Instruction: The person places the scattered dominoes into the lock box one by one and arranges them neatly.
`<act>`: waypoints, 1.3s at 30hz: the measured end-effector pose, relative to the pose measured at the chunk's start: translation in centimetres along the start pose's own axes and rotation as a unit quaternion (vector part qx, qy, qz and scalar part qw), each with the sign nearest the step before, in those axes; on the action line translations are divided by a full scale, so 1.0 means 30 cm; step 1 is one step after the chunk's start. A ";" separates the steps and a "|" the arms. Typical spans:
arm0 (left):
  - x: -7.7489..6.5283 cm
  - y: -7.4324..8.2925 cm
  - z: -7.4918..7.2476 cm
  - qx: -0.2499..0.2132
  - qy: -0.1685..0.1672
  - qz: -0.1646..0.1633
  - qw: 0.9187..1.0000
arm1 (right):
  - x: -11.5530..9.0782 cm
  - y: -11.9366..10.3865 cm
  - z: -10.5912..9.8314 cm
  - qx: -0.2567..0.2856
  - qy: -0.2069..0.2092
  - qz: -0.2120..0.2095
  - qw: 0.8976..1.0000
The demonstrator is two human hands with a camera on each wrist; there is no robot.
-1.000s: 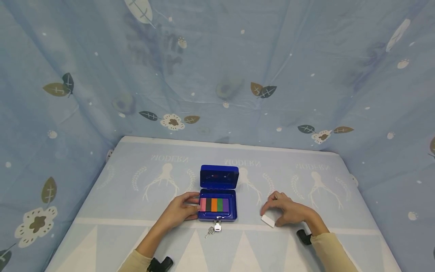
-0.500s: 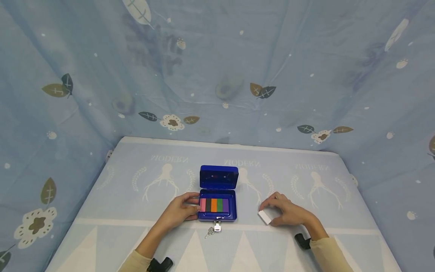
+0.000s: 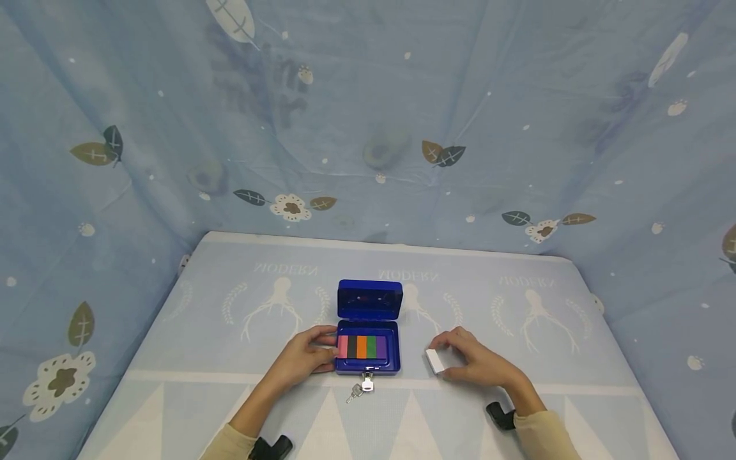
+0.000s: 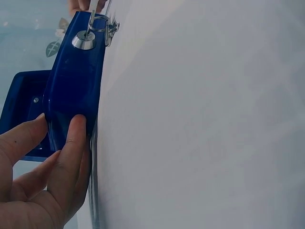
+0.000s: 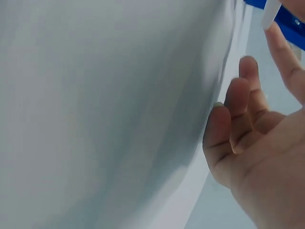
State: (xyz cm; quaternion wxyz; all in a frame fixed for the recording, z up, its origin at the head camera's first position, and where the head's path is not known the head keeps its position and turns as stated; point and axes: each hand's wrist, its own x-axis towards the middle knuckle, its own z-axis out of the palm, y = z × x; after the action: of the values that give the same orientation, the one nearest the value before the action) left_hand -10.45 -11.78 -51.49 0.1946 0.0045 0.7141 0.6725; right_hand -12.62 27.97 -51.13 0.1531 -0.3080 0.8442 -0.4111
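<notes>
A blue cash box (image 3: pixel 368 369) lies on the table with its lid raised; pink, black, orange, green and purple blocks (image 3: pixel 362 347) stand in a row inside. My left hand (image 3: pixel 305 356) grips the box's left side. In the left wrist view, its fingers and thumb lie around the corner of the cash box (image 4: pixel 71 81). My right hand (image 3: pixel 480 359), to the right of the box, pinches a white block (image 3: pixel 435 361) between thumb and index finger. In the right wrist view the white block (image 5: pixel 271 13) is partly cut off, and the other fingers of my right hand (image 5: pixel 267 138) are loosely bent.
A small bunch of keys (image 3: pixel 354 391) hangs from the lock (image 3: pixel 368 383) at the box's front. The patterned tablecloth (image 3: pixel 230 358) covers the table, and a blue printed curtain (image 3: pixel 368 128) rises behind and at both sides.
My right hand has moved left toward the cash box with the white block, which has turned more upright. The left hand and the box have stayed in place.
</notes>
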 end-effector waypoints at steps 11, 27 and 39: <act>-0.002 0.001 0.004 0.005 0.005 0.002 1.000 | 0.044 -0.103 0.051 -0.002 0.041 -0.013 0.999; -0.003 0.005 0.004 0.001 0.005 0.000 1.000 | 0.140 -0.126 0.099 0.003 0.018 0.020 1.000; -0.006 0.008 0.005 0.007 0.004 0.000 1.000 | 0.216 -0.152 0.163 -0.047 0.037 0.018 0.998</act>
State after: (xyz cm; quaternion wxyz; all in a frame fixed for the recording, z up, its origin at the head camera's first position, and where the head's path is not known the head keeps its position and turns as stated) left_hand -10.30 -11.65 -51.21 0.1913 0.0032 0.7197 0.6674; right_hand -13.28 18.69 -50.59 0.1143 -0.2843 0.8729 -0.3796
